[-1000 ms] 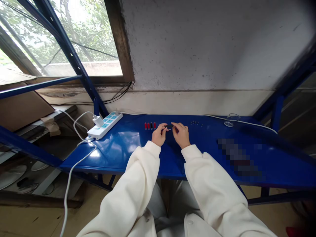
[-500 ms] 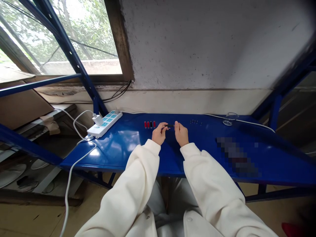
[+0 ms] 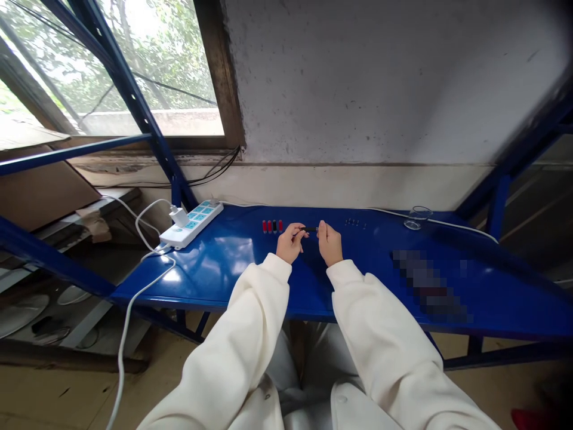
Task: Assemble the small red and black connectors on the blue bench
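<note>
Over the middle of the blue table, my left hand pinches one end of a small slim black cylinder. The fingers of my right hand are closed on its other end, so the piece lies level between both hands. Its ends are covered by my fingers, and its exact kind is too small to tell. Just beyond my left hand stands a short row of small red and black cylinders with pale ends. Several tiny metal pieces lie behind and to the right of my right hand.
A white power strip with a plugged-in adapter sits on the table's left. Its white cable hangs over the left edge. A clear glass cup is at the back right, near a pixelated dark object. A wall borders the back.
The view has shifted very slightly. Both hands keep their hold on the black cylinder, with only small finger movement at the left hand.
</note>
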The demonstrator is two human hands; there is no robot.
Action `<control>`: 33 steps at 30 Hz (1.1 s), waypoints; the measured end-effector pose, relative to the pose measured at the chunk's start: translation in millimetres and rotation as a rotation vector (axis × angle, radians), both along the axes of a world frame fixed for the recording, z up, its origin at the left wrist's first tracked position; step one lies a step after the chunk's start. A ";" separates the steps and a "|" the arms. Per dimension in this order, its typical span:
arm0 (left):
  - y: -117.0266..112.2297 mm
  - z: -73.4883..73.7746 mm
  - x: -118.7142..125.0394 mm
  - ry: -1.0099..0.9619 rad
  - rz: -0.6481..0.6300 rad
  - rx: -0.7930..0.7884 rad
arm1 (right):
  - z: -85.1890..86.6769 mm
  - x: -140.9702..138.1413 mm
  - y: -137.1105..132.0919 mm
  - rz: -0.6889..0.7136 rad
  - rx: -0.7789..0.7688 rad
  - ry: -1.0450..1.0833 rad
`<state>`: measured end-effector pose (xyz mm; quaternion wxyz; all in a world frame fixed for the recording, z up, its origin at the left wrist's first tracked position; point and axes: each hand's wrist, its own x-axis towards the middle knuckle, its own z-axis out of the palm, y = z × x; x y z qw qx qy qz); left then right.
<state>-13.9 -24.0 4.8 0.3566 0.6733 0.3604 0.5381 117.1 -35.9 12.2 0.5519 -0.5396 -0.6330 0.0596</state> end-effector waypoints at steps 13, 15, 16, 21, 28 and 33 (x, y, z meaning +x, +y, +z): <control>-4.6 1.4 -1.9 0.149 0.001 0.026 | 0.6 -2.4 -1.3 0.018 -0.001 -0.029; -4.8 1.3 -2.1 0.158 0.015 0.026 | 0.8 -2.8 -1.5 0.018 -0.003 -0.030; -4.7 1.2 -2.1 0.161 0.022 0.028 | 0.8 -2.9 -1.6 0.017 -0.005 -0.029; -4.5 1.2 -1.9 0.167 0.033 0.029 | 0.5 -3.4 -2.1 0.019 -0.010 -0.028; -6.4 4.2 -1.8 0.118 0.002 -0.008 | 0.6 -4.2 -1.9 0.018 -0.009 -0.033; -8.0 6.4 -1.9 0.103 0.015 -0.036 | -0.2 -4.4 -1.2 0.023 -0.006 -0.043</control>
